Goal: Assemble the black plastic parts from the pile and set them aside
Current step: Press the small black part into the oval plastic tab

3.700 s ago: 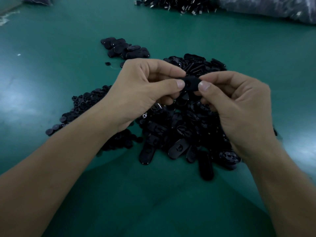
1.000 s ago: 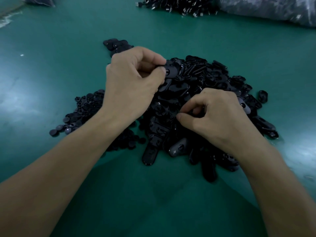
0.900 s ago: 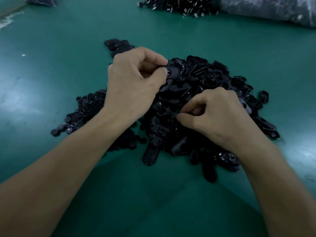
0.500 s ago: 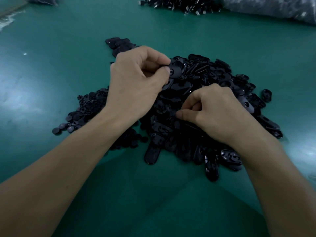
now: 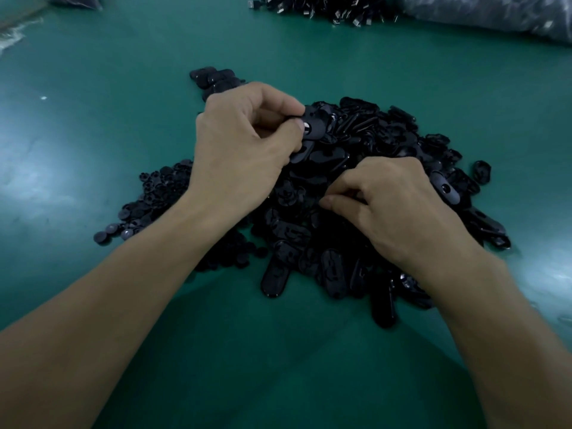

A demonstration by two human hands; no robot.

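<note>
Your left hand point(image 5: 244, 150) has thumb & forefinger pinched on one end of a flat black oval plastic piece point(image 5: 314, 128), the other fingers curled in under it, holding it just above the 11 o'clock edge of the big pile of black plastic parts point(image 5: 387, 140) on the green surface point(image 5: 93, 125). Your right hand point(image 5: 399, 205) is down on the pile approx at its centre, fingers curled into the parts, thumb pointing toward 9 o'clock. You can't tell from here whether it has anything, as the fingertips are buried. Looks like you're fishing for the mating part, so assembly of this piece isn't begun yet. What can go wrong: everything's black on black in dim light, so you may lift the wrong part, or two stuck together, and the fit won't seat. The left pinch is only on the piece's end, so pressing a mate in w/o shifting your grip could flick it out and back into the pile. Digging from the middle may also slide parts off the 6 o'clock side, where several long ovals already lie at the edge. Your left forearm crosses the heap of small round black plastic pieces point(image 5: 154, 193) at 9 o'clock; a quick pull back could sweep them into the main pile. The small cluster of black parts point(image 5: 213, 78) at 11 o'clock, prob. the set-aside lot, sits close behind your left hand, so a careless drop could mix done w/ undone.
</note>
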